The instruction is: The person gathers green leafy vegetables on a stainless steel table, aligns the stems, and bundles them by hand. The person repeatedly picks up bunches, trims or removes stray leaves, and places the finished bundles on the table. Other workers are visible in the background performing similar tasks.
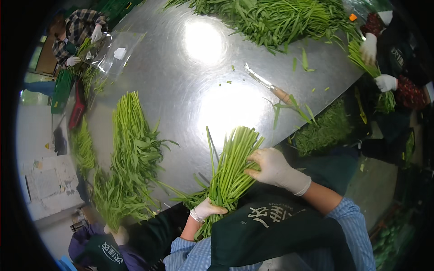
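My left hand point(207, 210), in a pale glove, is closed round the lower, leafy part of a bunch of green leafy stems point(234, 162). The bare stem ends point away from me over the near edge of the metal table point(183, 111). Gloved too, my right hand point(268, 166) lies against the right side of the bunch near the stem ends, its fingers curled on the outer stems. Beyond the bunch, a curved knife with a wooden handle point(280, 94) lies on the table beside some loose leaves.
A large heap of leafy stems point(281, 23) covers the far side. More bunches point(132, 145) lie at left, near a co-worker in purple sleeves. One co-worker at far left handles a clear plastic bag point(117, 54); another at right holds stems. A crate of greens point(323, 128) stands below the table's right edge.
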Motion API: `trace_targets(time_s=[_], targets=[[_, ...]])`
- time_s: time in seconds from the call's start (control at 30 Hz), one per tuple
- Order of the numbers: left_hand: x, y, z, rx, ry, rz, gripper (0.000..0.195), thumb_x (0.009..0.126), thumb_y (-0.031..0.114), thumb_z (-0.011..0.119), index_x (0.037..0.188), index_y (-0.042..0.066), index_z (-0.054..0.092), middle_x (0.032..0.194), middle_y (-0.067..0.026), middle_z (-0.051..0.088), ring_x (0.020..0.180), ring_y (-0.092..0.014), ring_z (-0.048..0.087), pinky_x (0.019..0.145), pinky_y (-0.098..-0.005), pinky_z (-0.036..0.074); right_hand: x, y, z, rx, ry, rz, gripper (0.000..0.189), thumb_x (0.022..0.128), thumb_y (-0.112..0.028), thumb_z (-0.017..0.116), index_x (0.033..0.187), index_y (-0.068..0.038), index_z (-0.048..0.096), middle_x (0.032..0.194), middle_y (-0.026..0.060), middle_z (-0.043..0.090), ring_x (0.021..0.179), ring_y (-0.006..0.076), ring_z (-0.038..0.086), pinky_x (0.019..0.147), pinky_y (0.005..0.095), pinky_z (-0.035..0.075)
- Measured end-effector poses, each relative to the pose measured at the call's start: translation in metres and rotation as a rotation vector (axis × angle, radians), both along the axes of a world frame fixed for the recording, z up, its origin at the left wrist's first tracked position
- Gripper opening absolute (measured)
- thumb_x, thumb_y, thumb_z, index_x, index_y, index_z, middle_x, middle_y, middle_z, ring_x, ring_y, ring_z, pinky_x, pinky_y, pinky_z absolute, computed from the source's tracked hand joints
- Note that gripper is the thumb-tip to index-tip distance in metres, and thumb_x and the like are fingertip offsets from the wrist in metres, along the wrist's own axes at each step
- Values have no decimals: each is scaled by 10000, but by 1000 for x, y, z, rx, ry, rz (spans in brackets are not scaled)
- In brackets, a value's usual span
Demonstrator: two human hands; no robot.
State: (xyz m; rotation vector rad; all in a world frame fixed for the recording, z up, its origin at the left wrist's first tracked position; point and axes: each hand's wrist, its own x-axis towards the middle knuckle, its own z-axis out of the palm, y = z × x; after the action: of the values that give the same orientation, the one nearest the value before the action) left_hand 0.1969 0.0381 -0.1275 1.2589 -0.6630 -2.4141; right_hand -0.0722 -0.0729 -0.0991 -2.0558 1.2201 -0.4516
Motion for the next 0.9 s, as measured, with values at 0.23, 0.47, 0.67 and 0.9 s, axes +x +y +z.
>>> trace_targets(time_s=[0.23, 0.47, 0.67, 0.9], targets=[[-3, -6, 4, 39, -38, -69, 578, 705, -44, 725, 1243, 20, 524, 1116, -37, 601, 970, -119, 557, 794, -267, 478, 7, -7, 5, 307, 155, 122, 317, 737, -352, 709, 821, -49, 671, 734, 133, 652, 704, 321, 632, 663, 383, 493], [0, -10, 6, 38, -60, -111, 579, 696, -53, 724, 1237, 19, 529, 1094, -45, 613, 927, -124, 580, 758, -260, 494, -12, -12, -9, 385, -283, -132, 186, 790, -156, 691, 923, -26, 704, 793, 130, 689, 682, 207, 642, 677, 307, 501], [10, -4, -2, 5, -27, -5, 635, 680, -64, 713, 1277, 4, 509, 1181, -90, 603, 1025, -164, 582, 896, -307, 470, -73, -55, 16, 0, -92, -636, 105, 804, 0, 599, 883, 3, 668, 786, 149, 650, 704, 208, 628, 657, 309, 494], [-4, -11, 11, -12, -90, -36, 599, 673, -64, 708, 1244, -3, 539, 1171, -85, 609, 1048, -169, 570, 910, -319, 454, -7, -16, 27, -239, 205, -38, 305, 777, -402, 643, 809, -104, 698, 797, 77, 621, 885, 236, 563, 852, 410, 354]])
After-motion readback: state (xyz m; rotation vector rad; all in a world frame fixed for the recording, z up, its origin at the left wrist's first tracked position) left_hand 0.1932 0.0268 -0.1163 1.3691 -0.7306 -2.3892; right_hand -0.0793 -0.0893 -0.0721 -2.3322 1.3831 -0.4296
